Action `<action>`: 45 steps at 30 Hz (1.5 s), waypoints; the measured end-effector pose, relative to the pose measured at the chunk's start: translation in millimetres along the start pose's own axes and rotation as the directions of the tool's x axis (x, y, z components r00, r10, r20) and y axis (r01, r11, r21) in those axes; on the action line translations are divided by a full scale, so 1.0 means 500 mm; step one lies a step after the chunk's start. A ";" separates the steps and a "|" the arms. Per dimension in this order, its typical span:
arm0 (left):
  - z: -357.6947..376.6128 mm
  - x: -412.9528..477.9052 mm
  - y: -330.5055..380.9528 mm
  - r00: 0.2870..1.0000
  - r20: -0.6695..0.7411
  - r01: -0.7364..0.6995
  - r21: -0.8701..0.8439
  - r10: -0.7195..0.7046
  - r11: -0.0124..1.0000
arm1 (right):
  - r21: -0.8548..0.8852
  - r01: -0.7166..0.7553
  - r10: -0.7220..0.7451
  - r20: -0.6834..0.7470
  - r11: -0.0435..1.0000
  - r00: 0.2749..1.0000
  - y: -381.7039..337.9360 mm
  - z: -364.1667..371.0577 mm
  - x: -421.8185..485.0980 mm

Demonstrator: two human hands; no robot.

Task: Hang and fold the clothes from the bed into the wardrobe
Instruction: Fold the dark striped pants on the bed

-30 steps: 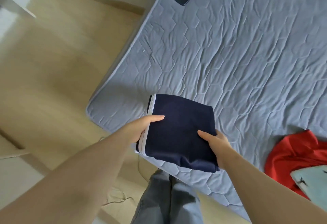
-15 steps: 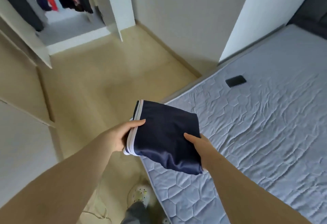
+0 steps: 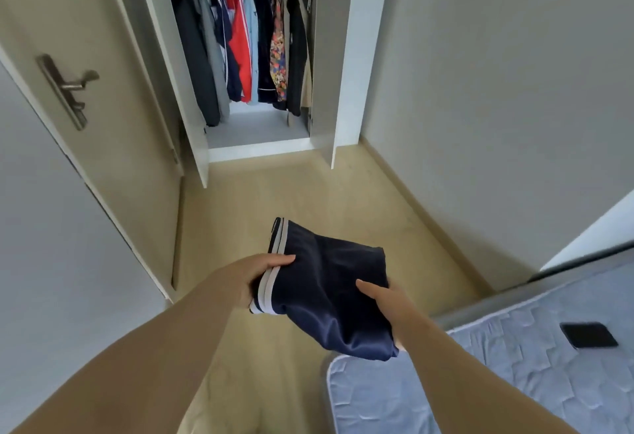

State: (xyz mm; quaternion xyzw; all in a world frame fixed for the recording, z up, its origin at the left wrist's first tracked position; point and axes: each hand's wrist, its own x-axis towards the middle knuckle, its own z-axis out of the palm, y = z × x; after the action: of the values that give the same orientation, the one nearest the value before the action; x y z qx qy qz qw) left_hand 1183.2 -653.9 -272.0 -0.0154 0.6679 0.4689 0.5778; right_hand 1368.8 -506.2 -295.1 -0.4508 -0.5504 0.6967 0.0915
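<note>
Holding garment (image 3: 329,293), wardrobe (image 3: 259,151) open, phone (image 3: 588,334) on bed (image 3: 480,382)

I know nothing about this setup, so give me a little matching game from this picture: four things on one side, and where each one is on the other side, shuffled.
Things
1. folded navy garment
2. black phone
3. red jacket
4. metal handle

Places
A. lying on the mattress
B. fixed to the door on the left
C. held between the left hand and the right hand
D. hanging inside the open wardrobe

Pairs: 1-C, 2-A, 3-D, 4-B
</note>
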 end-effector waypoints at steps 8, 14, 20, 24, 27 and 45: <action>-0.237 0.080 0.285 0.985 -0.073 -0.155 0.009 0.156 0.988 | 0.022 0.071 -0.072 0.046 0.997 0.996 -0.228 0.236 0.227; -0.339 0.171 0.422 0.967 -0.125 -0.231 -0.081 0.220 0.970 | 0.003 0.105 -0.105 0.103 0.994 0.989 -0.352 0.336 0.392; -0.412 0.270 0.623 0.936 -0.223 -0.301 -0.101 0.273 0.948 | 0.022 0.195 -0.196 0.180 0.981 0.964 -0.514 0.408 0.603; -0.437 0.327 0.784 0.897 -0.293 -0.372 -0.102 0.330 0.923 | -0.008 0.249 -0.240 0.233 0.969 0.942 -0.657 0.435 0.741; -0.459 0.358 0.919 0.855 -0.351 -0.433 -0.082 0.381 0.898 | -0.020 0.300 -0.285 0.263 0.954 0.922 -0.789 0.458 0.842; -0.743 0.532 1.471 0.648 -0.523 -0.636 0.028 0.554 0.771 | 0.017 0.421 -0.405 0.316 0.907 0.858 -1.272 0.744 1.252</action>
State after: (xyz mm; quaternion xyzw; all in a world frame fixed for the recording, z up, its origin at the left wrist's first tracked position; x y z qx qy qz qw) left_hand 399.9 -342.6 -73.4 0.0379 0.7224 0.6629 0.1931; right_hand 501.9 -130.5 -89.7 -0.2088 -0.6597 0.7085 0.1388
